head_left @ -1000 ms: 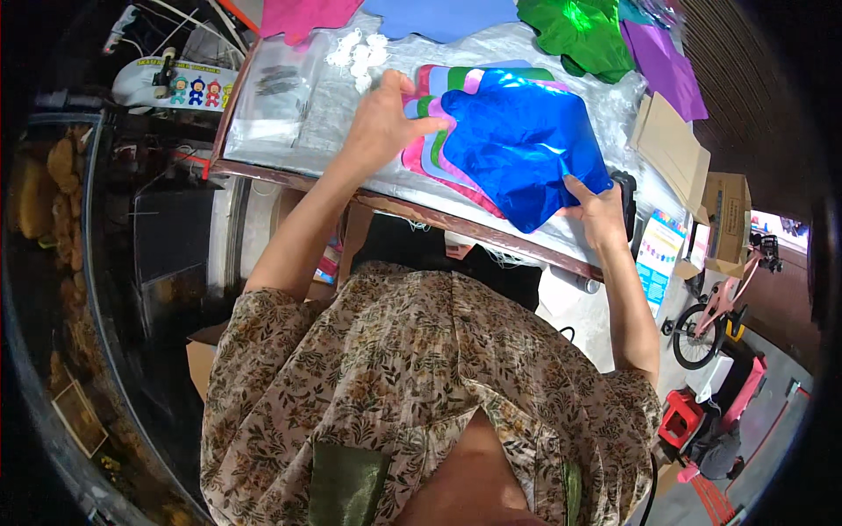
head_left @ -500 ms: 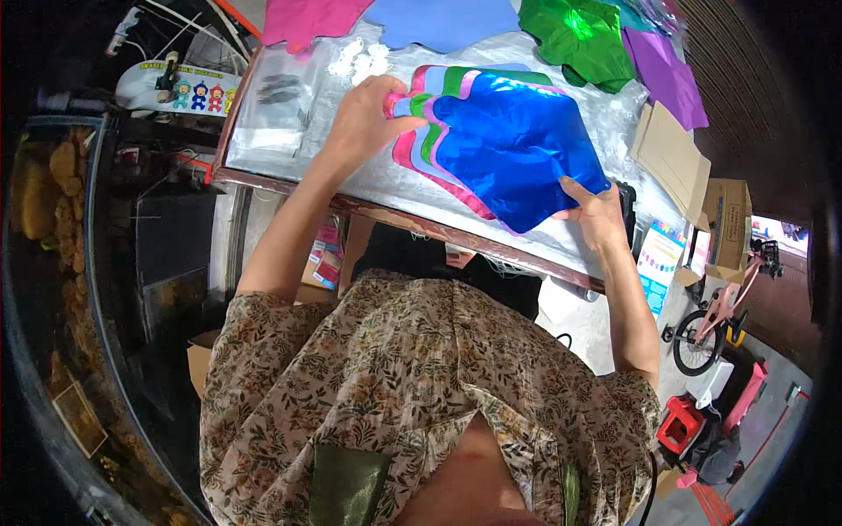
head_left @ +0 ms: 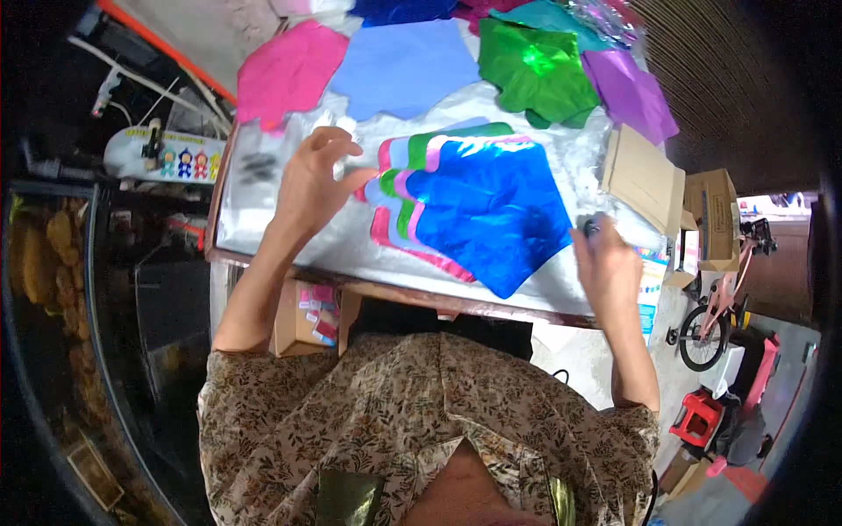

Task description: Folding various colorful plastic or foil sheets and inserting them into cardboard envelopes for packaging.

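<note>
A fanned stack of flat, uninflated foil balloons lies on the table, with a shiny blue balloon (head_left: 495,206) on top. Green, light blue and pink edges show from under it, and their narrow tabs line up at the left. Beside these tabs is my left hand (head_left: 317,180), thumb and fingers apart, holding nothing. Past the stack's right corner, my right hand (head_left: 611,272) has its fingers curled, slightly blurred, around a small dark thing (head_left: 593,226) whose kind I cannot make out. White string (head_left: 342,127) lies behind my left hand, partly hidden.
Along the table's far side lie a pink balloon (head_left: 294,70), a light blue balloon (head_left: 408,66), a green balloon (head_left: 539,74) and a purple balloon (head_left: 630,88). Clear plastic bags (head_left: 241,210) are at the left. Brown cardboard (head_left: 643,175) rests at the right edge, near a carton (head_left: 712,215).
My right hand has let go of the blue balloon's corner and closed on a small dark thing. My left hand has come off the tabs and opened. The view has shifted.
</note>
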`<action>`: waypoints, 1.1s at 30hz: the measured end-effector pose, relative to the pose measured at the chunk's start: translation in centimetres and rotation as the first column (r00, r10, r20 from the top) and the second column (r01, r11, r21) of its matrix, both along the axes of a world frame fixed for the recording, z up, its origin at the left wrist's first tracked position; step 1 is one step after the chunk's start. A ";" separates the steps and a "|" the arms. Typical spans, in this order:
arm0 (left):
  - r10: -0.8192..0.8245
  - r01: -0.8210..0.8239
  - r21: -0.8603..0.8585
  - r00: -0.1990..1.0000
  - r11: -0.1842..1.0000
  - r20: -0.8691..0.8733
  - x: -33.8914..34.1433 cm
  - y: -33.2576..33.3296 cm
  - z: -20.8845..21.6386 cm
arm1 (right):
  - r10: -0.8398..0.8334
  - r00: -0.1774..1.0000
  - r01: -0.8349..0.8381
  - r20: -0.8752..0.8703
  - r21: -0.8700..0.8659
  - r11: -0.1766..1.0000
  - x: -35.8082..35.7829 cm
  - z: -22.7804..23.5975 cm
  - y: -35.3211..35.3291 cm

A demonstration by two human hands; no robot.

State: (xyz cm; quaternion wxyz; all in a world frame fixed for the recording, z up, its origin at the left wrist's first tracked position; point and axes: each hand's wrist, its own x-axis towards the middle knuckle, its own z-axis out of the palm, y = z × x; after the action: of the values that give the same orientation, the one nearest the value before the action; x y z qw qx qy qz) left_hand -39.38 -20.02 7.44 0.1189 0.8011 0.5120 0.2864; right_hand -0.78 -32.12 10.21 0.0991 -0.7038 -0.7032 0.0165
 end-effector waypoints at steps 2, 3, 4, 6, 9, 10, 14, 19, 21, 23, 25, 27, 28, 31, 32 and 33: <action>-0.087 0.085 0.083 0.996 0.993 0.014 1.8 3.7 0.9 | 0.278 0.960 -0.275 -0.036 0.087 0.958 -2.1 0.1 0.8; -0.124 0.122 0.124 0.992 0.985 0.014 2.7 5.8 1.5 | 0.452 0.889 -0.439 -0.076 0.142 0.887 -2.8 0.2 1.7; -0.137 0.133 0.134 0.990 0.982 0.016 3.8 8.1 1.9 | 0.515 0.854 -0.514 -0.076 0.031 0.857 -3.0 -1.0 1.9; -0.273 0.266 0.160 0.962 0.951 0.025 6.3 13.1 2.8 | 0.578 0.812 -0.583 -0.084 -0.060 0.810 -3.2 -2.4 1.9; -0.295 0.292 0.327 0.955 0.899 -0.040 12.0 21.8 0.5 | 0.590 0.764 -0.641 -0.259 -0.206 0.740 -2.3 -2.9 2.4; -0.292 0.309 0.323 0.951 0.895 -0.100 13.3 24.5 0.1 | 0.593 0.763 -0.642 -0.257 -0.200 0.740 -2.1 -2.5 3.4; -0.213 0.336 0.210 0.866 0.918 -0.452 20.9 34.0 -2.2 | 0.598 0.742 -0.649 -0.302 -0.099 0.754 0.0 1.8 6.5; -0.141 0.360 0.309 0.820 0.880 -0.554 23.3 43.3 -6.4 | 0.599 0.782 -0.608 -0.175 0.002 0.794 4.0 3.9 10.6; -0.238 0.390 0.152 0.780 0.908 -0.579 23.6 45.0 -6.6 | 0.572 0.809 -0.573 -0.133 0.037 0.819 5.5 4.2 11.7; -0.298 0.406 0.060 0.756 0.912 -0.583 24.4 45.3 -7.2 | 0.554 0.825 -0.553 -0.117 0.043 0.832 6.7 4.3 12.7; -0.259 0.459 0.188 0.743 0.868 -0.617 24.8 44.7 -7.9 | 0.535 0.842 -0.530 -0.074 0.076 0.845 7.5 4.3 13.8; -0.234 0.479 0.247 0.738 0.842 -0.633 24.7 44.3 -8.4 | 0.541 0.837 -0.537 -0.085 0.070 0.841 7.9 4.3 15.1; -0.200 0.383 0.269 0.828 0.884 -0.524 24.3 44.4 -8.7 | 0.550 0.831 -0.545 -0.089 0.070 0.835 7.9 4.4 15.8; -0.102 0.180 0.268 0.955 0.947 -0.280 23.6 44.4 -9.0 | 0.566 0.819 -0.557 -0.093 0.103 0.824 8.2 3.9 19.0; -0.059 0.103 0.235 0.981 0.967 -0.187 23.3 44.3 -8.9 | 0.574 0.814 -0.560 -0.091 0.139 0.817 8.4 3.5 20.5; -0.012 0.029 0.197 0.996 0.980 -0.090 23.1 44.3 -8.8 | 0.576 0.813 -0.563 -0.086 0.138 0.815 8.5 3.2 22.2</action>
State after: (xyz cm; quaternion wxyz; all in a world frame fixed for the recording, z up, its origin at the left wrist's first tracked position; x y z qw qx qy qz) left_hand -16.32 24.28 -1.39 0.0189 0.8260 0.4775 0.2989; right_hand 7.72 -9.95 13.36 0.1701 -0.4523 -0.8739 0.0518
